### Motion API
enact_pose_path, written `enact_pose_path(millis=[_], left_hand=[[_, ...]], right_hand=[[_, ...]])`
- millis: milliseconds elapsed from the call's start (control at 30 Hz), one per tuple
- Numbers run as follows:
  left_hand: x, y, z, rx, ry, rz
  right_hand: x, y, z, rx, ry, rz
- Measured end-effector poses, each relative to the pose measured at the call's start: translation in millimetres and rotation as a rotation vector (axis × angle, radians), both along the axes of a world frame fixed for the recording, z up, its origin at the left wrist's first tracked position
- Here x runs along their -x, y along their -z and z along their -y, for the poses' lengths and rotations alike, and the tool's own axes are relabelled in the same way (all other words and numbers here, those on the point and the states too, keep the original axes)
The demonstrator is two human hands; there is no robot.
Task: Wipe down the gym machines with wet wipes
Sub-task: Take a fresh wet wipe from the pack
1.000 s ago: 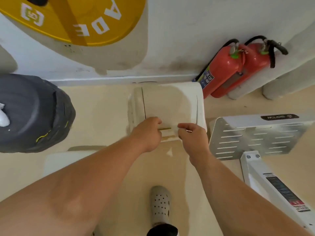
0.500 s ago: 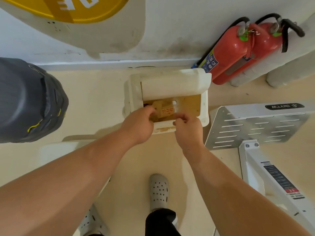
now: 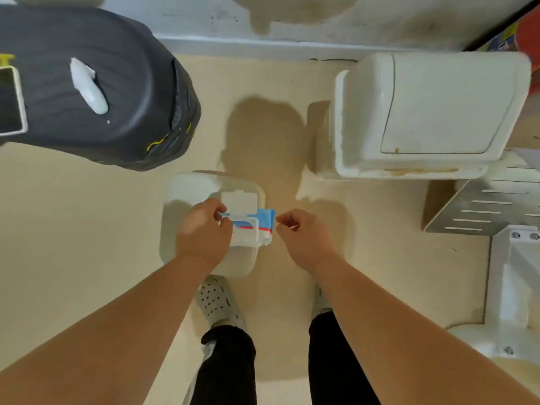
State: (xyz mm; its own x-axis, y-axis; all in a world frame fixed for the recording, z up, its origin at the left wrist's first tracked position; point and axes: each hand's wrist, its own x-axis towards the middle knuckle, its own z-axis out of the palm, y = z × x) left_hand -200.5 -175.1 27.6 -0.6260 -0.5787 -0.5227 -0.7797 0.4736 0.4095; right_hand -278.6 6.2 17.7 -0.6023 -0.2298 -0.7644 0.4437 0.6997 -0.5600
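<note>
Wet wipes pack point(image 3: 248, 226), white with blue and a red stripe, sits on a pale lidded box point(image 3: 187, 191) on the floor, straight below the camera; its white flip lid point(image 3: 239, 201) stands open. No writing on the pack can be read. The left hand point(image 3: 204, 229) pinches the pack at its near left edge, thumb and fingertips closed on it. The right hand point(image 3: 304, 238) hovers just beside the pack's right end, fingers curled loosely, holding nothing that can be made out and not touching the pack. Below the hands are two perforated grey clogs point(image 3: 216, 302) and black trousers. Up right stands a white swing-lid bin point(image 3: 423, 112), its flap shut. At left is a dark grey padded machine part point(image 3: 117, 83) with a white scrap on it. At right lies a slotted metal plate point(image 3: 482, 209) of a white machine frame point(image 3: 514, 287); no label there is legible.
</note>
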Motion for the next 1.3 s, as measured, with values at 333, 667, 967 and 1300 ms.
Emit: enact_pose_path(millis=[333, 667, 967, 1300], left_hand=[[-97.0, 47.6, 45.4, -0.201, 0.361, 0.192], [-80.2, 100.6, 44.1, -0.255, -0.06, -0.024], [-81.8, 106.7, 41.4, -0.199, 0.095, -0.063], [-91.0, 112.2, 35.8, -0.086, 0.369, -0.1]], right_hand=[[-75.2, 56.5, 70.4, -0.142, -0.223, -0.047], [-75.7, 91.3, 103.8, -0.216, -0.387, -0.282], [-81.2, 111.5, 106.7, -0.258, -0.379, -0.3], [-86.8, 100.4, 91.4, -0.118, -0.247, -0.223]])
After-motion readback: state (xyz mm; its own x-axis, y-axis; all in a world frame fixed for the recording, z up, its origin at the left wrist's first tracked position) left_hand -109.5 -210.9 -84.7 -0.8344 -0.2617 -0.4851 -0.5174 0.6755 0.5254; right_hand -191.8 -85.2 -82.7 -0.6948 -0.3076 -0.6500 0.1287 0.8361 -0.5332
